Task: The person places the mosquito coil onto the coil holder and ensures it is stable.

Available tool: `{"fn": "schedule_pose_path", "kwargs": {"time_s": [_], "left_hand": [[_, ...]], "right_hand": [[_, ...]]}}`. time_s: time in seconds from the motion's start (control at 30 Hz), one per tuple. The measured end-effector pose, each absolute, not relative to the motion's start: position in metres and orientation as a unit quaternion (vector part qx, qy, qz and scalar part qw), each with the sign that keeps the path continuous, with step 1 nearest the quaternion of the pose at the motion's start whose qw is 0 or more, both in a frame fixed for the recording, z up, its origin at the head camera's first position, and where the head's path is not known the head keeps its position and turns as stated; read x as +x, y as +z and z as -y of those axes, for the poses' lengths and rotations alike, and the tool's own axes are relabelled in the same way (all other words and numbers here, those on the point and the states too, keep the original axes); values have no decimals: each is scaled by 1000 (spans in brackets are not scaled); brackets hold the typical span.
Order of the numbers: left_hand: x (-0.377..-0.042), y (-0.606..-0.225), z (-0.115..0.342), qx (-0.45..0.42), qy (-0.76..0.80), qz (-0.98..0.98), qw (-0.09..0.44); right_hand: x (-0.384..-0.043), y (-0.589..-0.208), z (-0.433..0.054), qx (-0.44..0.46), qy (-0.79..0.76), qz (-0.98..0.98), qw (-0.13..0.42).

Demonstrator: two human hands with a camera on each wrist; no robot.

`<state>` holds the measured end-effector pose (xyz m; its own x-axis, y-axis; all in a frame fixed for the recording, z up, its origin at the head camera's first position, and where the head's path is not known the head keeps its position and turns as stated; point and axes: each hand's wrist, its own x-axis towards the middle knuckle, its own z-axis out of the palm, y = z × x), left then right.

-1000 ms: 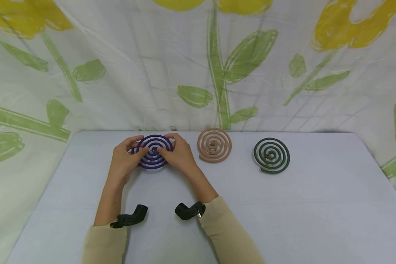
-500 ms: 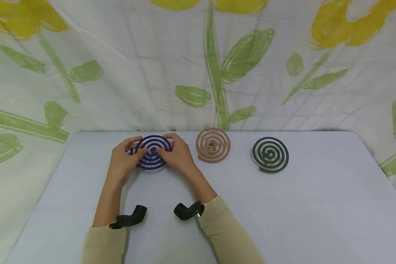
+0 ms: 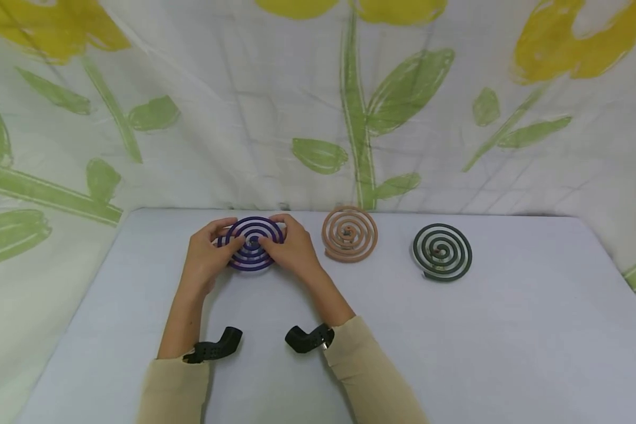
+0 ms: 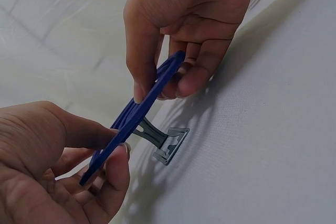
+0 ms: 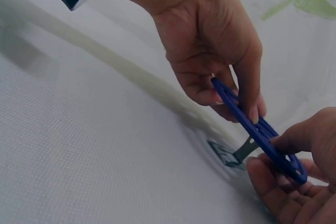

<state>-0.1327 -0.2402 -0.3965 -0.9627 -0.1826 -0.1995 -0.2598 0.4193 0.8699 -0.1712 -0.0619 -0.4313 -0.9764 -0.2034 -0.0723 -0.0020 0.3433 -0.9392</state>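
Note:
My left hand (image 3: pixel 204 253) and my right hand (image 3: pixel 295 247) pinch a blue-purple mosquito coil (image 3: pixel 251 269) from its two sides, at the back left of the table. Both thumbs lie on the coil's upper face near its centre, with fingers curled underneath. In the left wrist view the coil looks tilted and raised above the cloth. Under its middle stands a small metal coil stand (image 4: pixel 170 145), its flat base on the table and its upright prong reaching up to the coil. The right wrist view shows the same metal stand (image 5: pixel 226 156) below the coil.
An orange-brown mosquito coil (image 3: pixel 347 258) lies just right of my right hand, over a metal piece at its centre. Farther right is a dark green coil (image 3: pixel 441 278). A white cloth (image 3: pixel 487 353) covers the table, and a flower-printed curtain (image 3: pixel 233 129) hangs behind it.
The head view has shifted slightly, moving the whole scene a little to the right in the picture. Both hands keep the same hold on the blue-purple coil.

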Motion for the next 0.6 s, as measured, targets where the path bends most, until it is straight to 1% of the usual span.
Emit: {"fn": "schedule_pose_path", "kwargs": {"time_s": [0.6], "left_hand": [[-134, -395, 240, -132, 517, -845, 44]], "right_hand": [[-172, -431, 62, -65, -568, -816, 86]]}}
